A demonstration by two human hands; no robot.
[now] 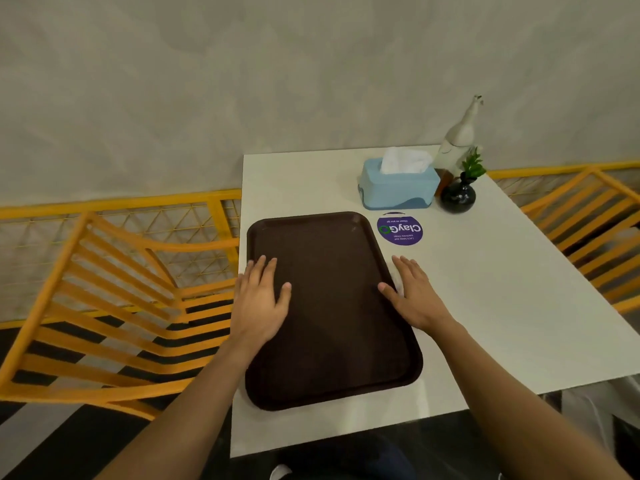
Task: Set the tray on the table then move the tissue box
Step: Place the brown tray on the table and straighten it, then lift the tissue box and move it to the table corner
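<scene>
Although lying flat along the left edge of the white table, with its near end close to the near edge, the dark brown tray is not yet let go. Left hand open, fingers spread, resting on the tray's left rim; right hand open too, thumb touching the right rim, fingers on the tabletop just beside it. Gripping nothing, either of them.

Judged as the end of step 1, with step 2 waiting. To finish well: lift both palms straight up, without dragging the tray off the left edge, where its rim sits almost flush. Then for the light blue tissue box, standing toward the far right corner just beyond the purple ClayGo sticker: take by the 2 long sides, low on the body, not by the white tissue sticking out of the top. Lift clear before shifting, since the black vase with a green sprig stands just beside the box's right end and the pale bird-shaped figurine just behind it; a sideways shove could tip either.

Hard to tell: whether the box touches the vase. Small print on the sticker unreadable. Table's legs out of sight, orange slatted chairs cut off at both sides, destination for the box not shown.
</scene>
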